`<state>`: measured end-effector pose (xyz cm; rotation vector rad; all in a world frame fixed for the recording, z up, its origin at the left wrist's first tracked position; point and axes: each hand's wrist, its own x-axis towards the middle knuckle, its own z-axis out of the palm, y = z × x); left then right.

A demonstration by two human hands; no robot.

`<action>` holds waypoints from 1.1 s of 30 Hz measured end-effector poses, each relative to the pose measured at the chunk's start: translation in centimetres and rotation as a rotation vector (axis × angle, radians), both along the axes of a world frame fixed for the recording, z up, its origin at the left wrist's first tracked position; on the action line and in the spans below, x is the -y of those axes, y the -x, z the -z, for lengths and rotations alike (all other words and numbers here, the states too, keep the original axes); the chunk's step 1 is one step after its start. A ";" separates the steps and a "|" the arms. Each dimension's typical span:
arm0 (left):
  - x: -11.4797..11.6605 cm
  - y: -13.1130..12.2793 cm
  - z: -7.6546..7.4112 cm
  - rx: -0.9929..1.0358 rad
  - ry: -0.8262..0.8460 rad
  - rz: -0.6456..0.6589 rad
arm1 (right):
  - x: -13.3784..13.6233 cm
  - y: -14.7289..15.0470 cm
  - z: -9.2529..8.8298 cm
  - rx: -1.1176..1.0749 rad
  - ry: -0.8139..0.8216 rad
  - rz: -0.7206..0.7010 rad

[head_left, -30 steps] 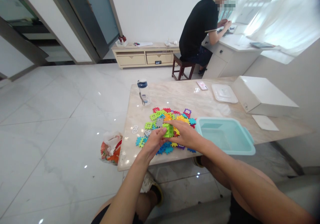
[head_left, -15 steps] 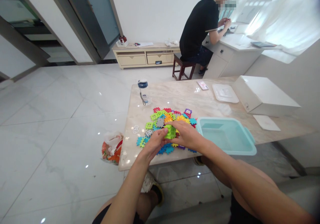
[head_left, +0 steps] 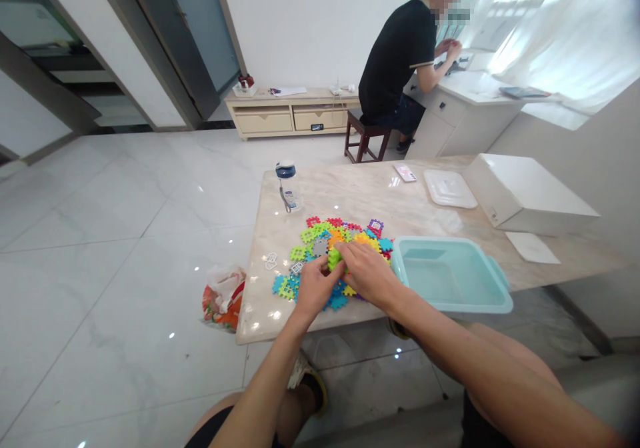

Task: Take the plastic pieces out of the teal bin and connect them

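Note:
A lime green block piece (head_left: pixel 334 257) is held between my two hands above a spread of colourful toothed plastic tiles (head_left: pixel 300 253). My left hand (head_left: pixel 316 285) grips it from the left with thumb and fingers. From the right, my right hand (head_left: pixel 366 271) closes over its top and side, covering much of it. Grey, orange, yellow, blue, red and purple tiles lie around and under the hands. Two white outline pieces (head_left: pixel 271 261) lie on the marble-patterned table (head_left: pixel 260 308), left of the tiles.
Right of the tiles is a pale teal bin (head_left: pixel 450 295). A bottle (head_left: pixel 289 187), a white lid (head_left: pixel 450 189), a white box (head_left: pixel 533 191) and a pink-white packet (head_left: pixel 405 173) stand or lie farther back. A person (head_left: pixel 395 61) sits at a desk beyond.
Both hands have turned around the green piece and come closer together, so less of it shows. My left hand has shifted slightly right.

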<state>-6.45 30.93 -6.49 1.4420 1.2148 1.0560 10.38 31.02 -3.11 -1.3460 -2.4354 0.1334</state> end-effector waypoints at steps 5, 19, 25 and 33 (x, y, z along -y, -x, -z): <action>0.1 0.2 -0.3 -0.028 -0.070 -0.026 | 0.0 0.0 -0.4 -0.072 -0.005 -0.022; 0.3 0.3 -0.5 0.020 -0.106 -0.001 | 0.0 -0.4 -0.7 -0.141 -0.063 -0.119; 0.6 0.3 -0.5 0.104 -0.035 0.001 | -0.1 -0.4 -0.3 -0.135 -0.095 -0.172; 0.9 0.5 -1.4 -0.035 -0.150 -0.088 | 0.1 -0.6 -1.4 -0.109 -0.092 -0.170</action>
